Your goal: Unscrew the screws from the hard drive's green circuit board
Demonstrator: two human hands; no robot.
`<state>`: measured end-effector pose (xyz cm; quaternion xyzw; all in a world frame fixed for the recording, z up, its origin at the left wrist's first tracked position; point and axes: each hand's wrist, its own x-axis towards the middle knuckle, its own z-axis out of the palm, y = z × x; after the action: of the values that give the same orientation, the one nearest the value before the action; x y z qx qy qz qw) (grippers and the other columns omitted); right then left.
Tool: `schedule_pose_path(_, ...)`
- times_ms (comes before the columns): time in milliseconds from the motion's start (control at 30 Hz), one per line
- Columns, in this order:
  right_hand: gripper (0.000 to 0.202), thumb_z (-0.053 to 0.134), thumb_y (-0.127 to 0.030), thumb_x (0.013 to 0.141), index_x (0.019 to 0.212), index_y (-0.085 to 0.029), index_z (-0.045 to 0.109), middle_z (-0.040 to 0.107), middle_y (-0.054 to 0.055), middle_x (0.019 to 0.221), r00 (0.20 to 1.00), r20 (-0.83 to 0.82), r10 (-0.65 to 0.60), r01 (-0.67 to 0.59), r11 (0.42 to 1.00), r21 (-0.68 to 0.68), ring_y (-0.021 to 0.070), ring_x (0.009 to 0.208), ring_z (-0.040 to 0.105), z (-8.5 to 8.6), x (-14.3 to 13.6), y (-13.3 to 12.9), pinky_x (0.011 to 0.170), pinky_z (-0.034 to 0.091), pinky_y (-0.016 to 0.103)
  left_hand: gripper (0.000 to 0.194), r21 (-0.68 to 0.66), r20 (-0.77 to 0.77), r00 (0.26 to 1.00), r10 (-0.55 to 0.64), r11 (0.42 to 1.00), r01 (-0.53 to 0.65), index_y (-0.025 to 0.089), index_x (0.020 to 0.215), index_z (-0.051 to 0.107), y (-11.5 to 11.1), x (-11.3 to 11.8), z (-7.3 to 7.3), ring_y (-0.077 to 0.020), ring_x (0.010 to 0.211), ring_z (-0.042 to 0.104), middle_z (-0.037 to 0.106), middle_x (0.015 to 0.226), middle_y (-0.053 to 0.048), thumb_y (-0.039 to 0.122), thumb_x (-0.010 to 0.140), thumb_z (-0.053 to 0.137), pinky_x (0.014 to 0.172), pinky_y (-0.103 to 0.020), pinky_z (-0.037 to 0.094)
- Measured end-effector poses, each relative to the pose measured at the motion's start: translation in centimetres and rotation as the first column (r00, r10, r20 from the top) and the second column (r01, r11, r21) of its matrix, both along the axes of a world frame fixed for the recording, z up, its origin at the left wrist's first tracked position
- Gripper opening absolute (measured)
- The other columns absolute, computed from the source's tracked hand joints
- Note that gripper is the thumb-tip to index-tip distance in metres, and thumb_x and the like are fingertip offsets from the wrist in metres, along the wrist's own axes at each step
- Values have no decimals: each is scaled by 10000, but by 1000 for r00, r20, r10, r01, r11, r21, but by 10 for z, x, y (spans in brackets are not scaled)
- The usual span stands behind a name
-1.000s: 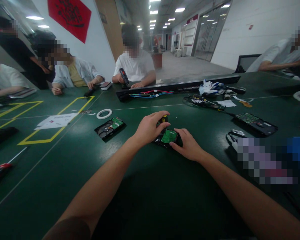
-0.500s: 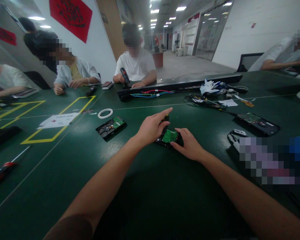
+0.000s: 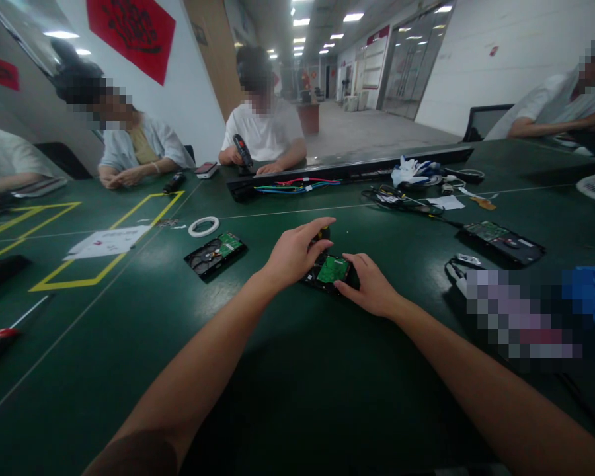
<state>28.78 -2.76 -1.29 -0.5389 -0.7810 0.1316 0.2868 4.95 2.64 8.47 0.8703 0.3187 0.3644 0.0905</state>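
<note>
**Bracing hard drive (image 3: pixel 333 270), gripping dark tool (image 3: pixel 324 233)**

Head view: pinching tool between left hand (image 3: pixel 293 251) thumb and fingers, near drive's far edge; cannot see tip. Clasping drive, at twelve o'clock, with right hand (image 3: pixel 374 284), probably against turning. Also seeing second drive (image 3: pixel 216 256) at eleven o'clock, apart, likely for elbow room.

The left forearm (image 3: pixel 208 350) and right forearm (image 3: pixel 469 373), both bare, reach forward and draw closer together. The left hand (image 3: pixel 295 254) is curled in a grip, index finger stretched above the thumb (the other fingers are mostly hidden). The right hand (image 3: pixel 369 282) sits lower, thumb and fingertips parted in a curved hold.
</note>
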Motion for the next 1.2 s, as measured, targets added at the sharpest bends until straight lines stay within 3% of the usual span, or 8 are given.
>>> schedule_pose_path(133, 705, 669, -542, 953, 1545, -227, 451, 565, 166, 1417, 1000, 1, 4, -4, 1000, -9, 353, 1317, 564, 2, 0, 0, 1137, 465, 589, 449, 7, 18, 999, -43, 999, 43, 239, 1470, 601, -2, -2, 3, -211, 1064, 758, 769, 1270, -76, 284, 1028, 666, 987, -367, 600)
schedule_pose_path(300, 696, 666, -546, 954, 1542, -236, 459, 560, 163, 1424, 1000, 4, 11, -11, 1000, 4, 351, 1328, 556, 0, 1, 1, 1135, 469, 577, 359, 12, 27, 997, -71, 997, 70, 221, 1423, 641, -5, -1, 5, -209, 1115, 746, 766, 1283, -81, 262, 1078, 552, 1005, -367, 584)
schedule_pose_path(533, 686, 665, -547, 961, 1526, -215, 462, 564, 164, 1411, 1000, 14, 7, -7, 1000, 14, 340, 1316, 560, -1, 1, 1, 1132, 474, 561, 209, 34, 40, 999, -22, 999, 21, 217, 1212, 698, -3, 1, 5, -186, 933, 732, 779, 1069, -45, 299, 1021, 681, 867, -319, 569)
schedule_pose_path(800, 668, 657, -545, 966, 1524, -234, 465, 558, 155, 1426, 1000, 4, 12, -12, 1000, -5, 333, 1314, 560, 1, 2, 0, 1112, 490, 557, 216, 34, 38, 999, -5, 999, 3, 212, 1107, 677, -2, 2, 3, -173, 836, 684, 723, 977, -30, 364, 976, 757, 791, -306, 550)
schedule_pose_path(933, 683, 664, -547, 962, 1530, -228, 458, 563, 161, 1418, 1000, 7, 6, -6, 1000, 4, 341, 1311, 564, 1, 2, 1, 1119, 489, 566, 206, 65, 29, 1000, -6, 998, 4, 209, 1197, 695, -4, 2, 7, -195, 948, 699, 713, 1091, -65, 284, 1005, 709, 885, -348, 573)
schedule_pose_path(1067, 680, 658, -550, 967, 1532, -234, 450, 567, 157, 1421, 1000, 16, 4, -4, 1000, 9, 343, 1315, 565, 0, 1, 0, 1122, 489, 575, 359, 60, 17, 1000, -23, 998, 22, 210, 1383, 642, -4, 1, 7, -210, 1044, 703, 722, 1149, -78, 177, 1026, 638, 938, -362, 583)
schedule_pose_path(1200, 692, 653, -557, 965, 1534, -225, 441, 563, 164, 1426, 1000, 16, 4, -4, 1000, 7, 341, 1320, 562, -1, 1, 0, 1119, 488, 571, 421, 32, 21, 999, -32, 999, 31, 197, 1433, 615, -2, 1, 5, -220, 1166, 700, 725, 1290, -93, 92, 1027, 574, 1035, -386, 575)
